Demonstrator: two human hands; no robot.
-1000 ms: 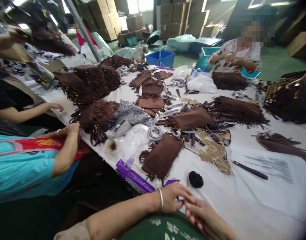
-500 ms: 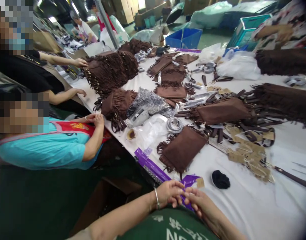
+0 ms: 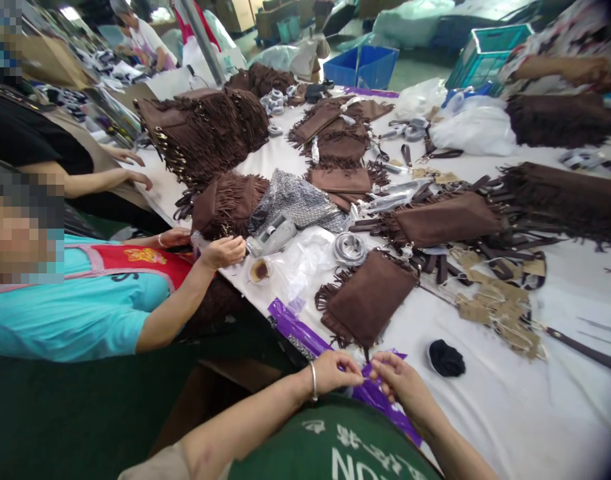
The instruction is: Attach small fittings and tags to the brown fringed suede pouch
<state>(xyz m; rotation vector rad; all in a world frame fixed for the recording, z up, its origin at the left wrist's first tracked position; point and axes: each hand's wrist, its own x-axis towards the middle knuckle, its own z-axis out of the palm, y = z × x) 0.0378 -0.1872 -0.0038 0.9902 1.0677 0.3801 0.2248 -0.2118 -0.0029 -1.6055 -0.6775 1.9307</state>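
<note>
Both hands meet at the table's near edge: left hand (image 3: pixel 335 373) and right hand (image 3: pixel 396 379) have fingertips pinched narrow over the purple strip (image 3: pixel 380 400); whatever they pinch is too small to tell. Just beyond lies 1 brown fringed pouch (image 3: pixel 368 298). Since 0.5 s ago, the hands have drawn slightly apart.

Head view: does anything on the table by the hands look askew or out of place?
The purple plastic strip hangs over the table's near edge, running under both hands, left hand and right hand. The paper tags lie in a loose scattered heap. Nothing looks spilled or damaged.
</note>
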